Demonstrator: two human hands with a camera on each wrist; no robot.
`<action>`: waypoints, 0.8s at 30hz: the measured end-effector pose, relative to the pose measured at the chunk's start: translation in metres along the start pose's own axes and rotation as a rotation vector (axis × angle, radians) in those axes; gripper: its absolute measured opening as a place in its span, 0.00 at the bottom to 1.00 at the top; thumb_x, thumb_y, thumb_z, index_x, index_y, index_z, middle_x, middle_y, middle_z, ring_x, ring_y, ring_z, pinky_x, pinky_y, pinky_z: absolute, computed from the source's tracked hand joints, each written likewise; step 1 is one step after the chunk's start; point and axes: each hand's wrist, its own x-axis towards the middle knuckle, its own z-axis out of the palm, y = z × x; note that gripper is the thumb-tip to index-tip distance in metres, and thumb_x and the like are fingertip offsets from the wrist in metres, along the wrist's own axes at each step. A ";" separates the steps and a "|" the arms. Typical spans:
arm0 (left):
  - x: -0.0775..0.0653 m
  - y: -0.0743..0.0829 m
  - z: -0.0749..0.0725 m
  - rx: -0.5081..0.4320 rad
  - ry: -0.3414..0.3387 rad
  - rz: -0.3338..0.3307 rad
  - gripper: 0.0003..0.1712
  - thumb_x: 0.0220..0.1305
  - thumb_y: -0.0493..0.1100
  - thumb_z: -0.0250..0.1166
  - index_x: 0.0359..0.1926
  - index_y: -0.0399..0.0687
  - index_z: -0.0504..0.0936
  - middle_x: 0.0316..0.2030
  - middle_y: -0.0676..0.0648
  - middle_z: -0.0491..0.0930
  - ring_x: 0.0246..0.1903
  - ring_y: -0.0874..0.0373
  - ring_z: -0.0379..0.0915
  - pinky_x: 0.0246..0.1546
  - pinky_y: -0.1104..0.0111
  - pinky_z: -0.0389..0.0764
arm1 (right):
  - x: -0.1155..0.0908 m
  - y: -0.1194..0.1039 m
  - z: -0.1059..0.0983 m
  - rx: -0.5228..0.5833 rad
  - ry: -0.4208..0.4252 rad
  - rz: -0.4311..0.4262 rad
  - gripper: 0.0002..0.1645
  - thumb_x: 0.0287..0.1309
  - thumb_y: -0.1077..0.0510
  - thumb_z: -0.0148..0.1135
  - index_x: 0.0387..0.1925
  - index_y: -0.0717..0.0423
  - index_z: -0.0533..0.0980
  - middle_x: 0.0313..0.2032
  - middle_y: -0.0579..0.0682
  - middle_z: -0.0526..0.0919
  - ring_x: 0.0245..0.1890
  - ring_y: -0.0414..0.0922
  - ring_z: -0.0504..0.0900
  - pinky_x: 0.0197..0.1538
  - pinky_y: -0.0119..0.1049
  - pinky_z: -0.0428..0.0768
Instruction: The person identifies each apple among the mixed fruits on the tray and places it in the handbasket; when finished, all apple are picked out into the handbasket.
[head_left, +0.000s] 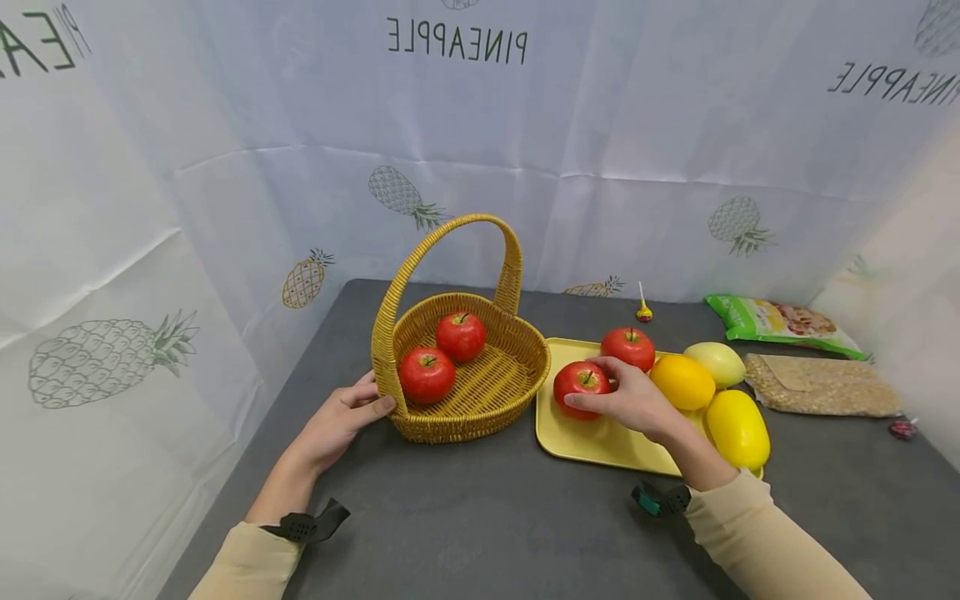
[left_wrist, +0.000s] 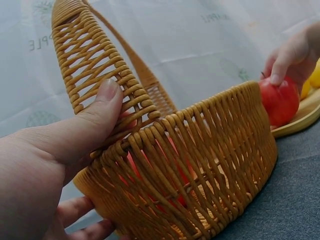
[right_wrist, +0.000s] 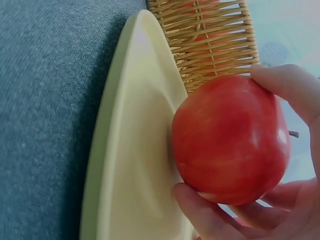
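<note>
Red apple (head_left: pixel 577 387) between thumb and curled fingers of right hand (head_left: pixel 633 398), left hand (head_left: pixel 337 423) around basket (head_left: pixel 457 428).

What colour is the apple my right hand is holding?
The apple is red; the right wrist view shows it best.

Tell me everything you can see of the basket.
The basket is golden brown and woven, seemingly wicker, with a tall arched handle, a rounded rim and gaps in the weave that let red show through. It stands upright on the dark table, beside the yellow tray; whether the two touch is unclear. Two red apples lie inside, leaving part of its woven bottom bare. The left hand holds its left end, thumb against the handle's base.
</note>
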 end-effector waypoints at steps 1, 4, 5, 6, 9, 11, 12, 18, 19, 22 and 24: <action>0.000 0.000 0.000 0.001 0.000 -0.002 0.20 0.75 0.39 0.62 0.61 0.29 0.80 0.79 0.36 0.49 0.78 0.39 0.35 0.61 0.78 0.64 | -0.001 -0.001 0.000 0.002 -0.001 0.007 0.50 0.52 0.36 0.77 0.67 0.58 0.70 0.56 0.59 0.79 0.52 0.54 0.79 0.51 0.45 0.81; -0.001 0.000 0.000 -0.003 -0.001 -0.007 0.20 0.75 0.39 0.62 0.61 0.30 0.80 0.79 0.37 0.49 0.79 0.40 0.35 0.61 0.78 0.64 | -0.003 -0.004 -0.002 0.013 -0.003 0.031 0.52 0.53 0.35 0.77 0.69 0.58 0.68 0.58 0.59 0.78 0.54 0.55 0.78 0.53 0.47 0.80; -0.001 0.001 0.000 -0.004 -0.001 -0.007 0.20 0.75 0.39 0.62 0.61 0.30 0.80 0.79 0.38 0.50 0.79 0.40 0.35 0.61 0.78 0.64 | -0.003 -0.005 -0.003 0.015 -0.003 0.036 0.53 0.53 0.35 0.77 0.70 0.59 0.67 0.58 0.60 0.78 0.54 0.55 0.78 0.53 0.47 0.80; -0.001 0.001 0.000 -0.007 0.000 -0.008 0.20 0.75 0.39 0.63 0.61 0.30 0.81 0.79 0.39 0.50 0.79 0.41 0.35 0.61 0.78 0.64 | -0.003 -0.005 -0.004 0.017 -0.002 0.039 0.54 0.53 0.34 0.76 0.71 0.59 0.66 0.59 0.60 0.78 0.55 0.55 0.78 0.54 0.48 0.80; -0.002 0.001 0.000 -0.007 0.001 -0.005 0.20 0.75 0.39 0.62 0.61 0.30 0.80 0.79 0.40 0.50 0.79 0.42 0.35 0.61 0.78 0.64 | -0.004 -0.008 -0.007 0.032 -0.001 0.044 0.56 0.54 0.35 0.76 0.72 0.61 0.64 0.59 0.60 0.78 0.55 0.55 0.78 0.55 0.48 0.79; -0.003 0.001 0.001 -0.007 0.006 -0.008 0.20 0.75 0.39 0.63 0.61 0.29 0.80 0.79 0.39 0.50 0.79 0.41 0.34 0.61 0.78 0.64 | -0.004 -0.009 -0.009 0.058 -0.008 0.040 0.55 0.55 0.37 0.76 0.72 0.61 0.63 0.58 0.61 0.79 0.55 0.55 0.78 0.55 0.47 0.78; -0.003 0.001 0.001 -0.005 0.008 -0.010 0.21 0.75 0.39 0.63 0.61 0.29 0.80 0.79 0.39 0.50 0.79 0.41 0.34 0.61 0.78 0.64 | -0.004 -0.010 -0.010 0.075 -0.012 0.041 0.54 0.56 0.38 0.76 0.72 0.61 0.63 0.58 0.61 0.79 0.56 0.55 0.78 0.55 0.47 0.78; -0.005 0.003 0.001 0.000 0.018 -0.026 0.21 0.75 0.40 0.63 0.61 0.28 0.80 0.79 0.38 0.50 0.79 0.41 0.33 0.60 0.79 0.65 | -0.004 -0.015 -0.015 0.173 -0.039 0.039 0.52 0.60 0.42 0.74 0.74 0.62 0.60 0.62 0.62 0.75 0.59 0.56 0.74 0.56 0.46 0.77; -0.005 0.003 0.001 0.002 0.020 -0.030 0.21 0.75 0.40 0.63 0.61 0.29 0.80 0.79 0.39 0.51 0.79 0.41 0.33 0.61 0.78 0.64 | -0.004 -0.016 -0.016 0.187 -0.044 0.037 0.52 0.60 0.42 0.74 0.75 0.62 0.60 0.62 0.62 0.75 0.59 0.56 0.74 0.56 0.46 0.77; -0.004 0.004 0.001 0.011 0.023 -0.040 0.21 0.75 0.40 0.63 0.62 0.32 0.81 0.79 0.40 0.51 0.79 0.43 0.34 0.64 0.73 0.63 | -0.003 -0.020 -0.017 0.226 -0.062 0.034 0.50 0.61 0.43 0.73 0.73 0.63 0.61 0.61 0.62 0.75 0.59 0.56 0.74 0.57 0.47 0.77; -0.002 0.004 0.001 0.018 0.025 -0.043 0.21 0.75 0.41 0.63 0.62 0.33 0.81 0.79 0.41 0.52 0.79 0.44 0.34 0.67 0.67 0.62 | -0.004 -0.025 -0.017 0.245 -0.072 0.029 0.47 0.62 0.43 0.73 0.71 0.63 0.63 0.60 0.61 0.76 0.58 0.55 0.74 0.57 0.47 0.77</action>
